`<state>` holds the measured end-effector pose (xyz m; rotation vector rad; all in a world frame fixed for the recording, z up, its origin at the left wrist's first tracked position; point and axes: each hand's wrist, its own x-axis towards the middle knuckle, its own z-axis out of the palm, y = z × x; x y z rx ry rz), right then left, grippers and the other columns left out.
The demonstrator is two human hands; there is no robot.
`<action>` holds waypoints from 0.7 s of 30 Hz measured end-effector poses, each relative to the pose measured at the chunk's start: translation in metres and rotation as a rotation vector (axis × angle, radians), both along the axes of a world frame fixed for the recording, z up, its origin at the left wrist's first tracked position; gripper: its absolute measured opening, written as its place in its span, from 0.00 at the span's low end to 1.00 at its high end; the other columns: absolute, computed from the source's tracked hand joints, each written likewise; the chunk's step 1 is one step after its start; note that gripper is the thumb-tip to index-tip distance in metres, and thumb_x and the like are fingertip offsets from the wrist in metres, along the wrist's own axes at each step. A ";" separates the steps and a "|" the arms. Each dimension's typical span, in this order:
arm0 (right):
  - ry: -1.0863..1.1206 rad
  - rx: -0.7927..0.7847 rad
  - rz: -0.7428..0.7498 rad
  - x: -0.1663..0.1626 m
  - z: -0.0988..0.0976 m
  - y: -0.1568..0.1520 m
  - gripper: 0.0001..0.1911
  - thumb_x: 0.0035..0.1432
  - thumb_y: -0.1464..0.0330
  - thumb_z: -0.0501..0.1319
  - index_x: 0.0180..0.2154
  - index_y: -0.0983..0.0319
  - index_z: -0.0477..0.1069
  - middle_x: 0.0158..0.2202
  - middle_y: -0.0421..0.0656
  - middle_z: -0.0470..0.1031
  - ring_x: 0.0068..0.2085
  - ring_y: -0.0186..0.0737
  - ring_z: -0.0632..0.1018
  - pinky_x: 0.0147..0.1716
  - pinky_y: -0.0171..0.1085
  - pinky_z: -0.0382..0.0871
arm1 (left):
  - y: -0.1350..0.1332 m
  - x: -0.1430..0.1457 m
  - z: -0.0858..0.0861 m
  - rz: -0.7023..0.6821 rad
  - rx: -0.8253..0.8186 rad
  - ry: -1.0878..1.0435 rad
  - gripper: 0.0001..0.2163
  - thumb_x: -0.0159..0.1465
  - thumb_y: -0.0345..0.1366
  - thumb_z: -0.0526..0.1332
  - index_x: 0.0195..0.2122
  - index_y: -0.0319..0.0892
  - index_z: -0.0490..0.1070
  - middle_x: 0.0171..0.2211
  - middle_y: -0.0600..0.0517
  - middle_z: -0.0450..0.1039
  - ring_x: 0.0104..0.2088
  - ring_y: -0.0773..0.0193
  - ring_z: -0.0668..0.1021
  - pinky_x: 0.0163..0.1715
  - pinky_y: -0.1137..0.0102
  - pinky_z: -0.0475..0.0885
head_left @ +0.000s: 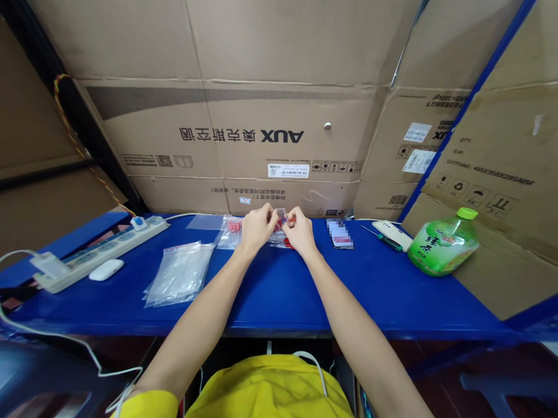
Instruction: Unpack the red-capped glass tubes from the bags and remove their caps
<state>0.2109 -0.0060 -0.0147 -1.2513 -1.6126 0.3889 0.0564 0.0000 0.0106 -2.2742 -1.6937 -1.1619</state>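
**Work in progress, apparently partway**

Cardboard wall (235, 44) fills the upper frame; blue table (366, 310) spans the middle. White power strip (102, 250) lies at left. Stack of flat clear bags (180, 275), left of centre, shows no red inside, so it reads as not yet handled. Green-capped bottle (442, 248) stands at right, out of the work.

Person's left hand (260, 227) and right hand (300, 231) meet at frame centre, fingers curled, both apparently pinching the small clear bag (281, 213) between them. Exact finger contact can't be told. Bag with red pieces (234, 227) lies just beside the left hand; that one looks done, though whether it is sealed is unclear. Phone (340, 234) lies right of the hands. Smallest: red bit (292, 220) at the right fingertips; inside the bag or out, can't tell.
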 end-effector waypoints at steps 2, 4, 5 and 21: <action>-0.018 0.037 0.068 0.000 0.001 -0.001 0.15 0.56 0.74 0.55 0.44 0.57 0.73 0.37 0.39 0.82 0.35 0.40 0.81 0.42 0.36 0.72 | -0.002 0.001 0.001 -0.009 0.028 0.000 0.13 0.73 0.43 0.53 0.37 0.44 0.72 0.30 0.49 0.76 0.31 0.58 0.76 0.31 0.68 0.58; -0.056 0.076 0.131 -0.001 0.001 0.000 0.21 0.57 0.76 0.53 0.47 0.57 0.76 0.44 0.42 0.83 0.42 0.41 0.83 0.50 0.38 0.73 | -0.004 0.001 0.001 -0.045 0.066 -0.002 0.14 0.74 0.44 0.52 0.37 0.43 0.72 0.30 0.49 0.76 0.31 0.60 0.76 0.32 0.69 0.59; -0.070 0.088 0.146 -0.001 0.000 0.001 0.23 0.57 0.77 0.52 0.48 0.58 0.78 0.46 0.43 0.83 0.46 0.42 0.83 0.53 0.38 0.72 | -0.004 0.001 0.000 -0.069 0.092 -0.001 0.14 0.75 0.44 0.52 0.37 0.43 0.71 0.30 0.49 0.75 0.32 0.60 0.75 0.33 0.69 0.60; 0.431 0.069 0.394 0.009 -0.007 0.024 0.21 0.55 0.73 0.57 0.49 0.60 0.79 0.48 0.43 0.83 0.49 0.42 0.83 0.55 0.42 0.76 | 0.026 -0.026 -0.016 -0.343 0.068 0.142 0.31 0.62 0.38 0.66 0.66 0.45 0.60 0.65 0.42 0.67 0.67 0.47 0.67 0.68 0.50 0.56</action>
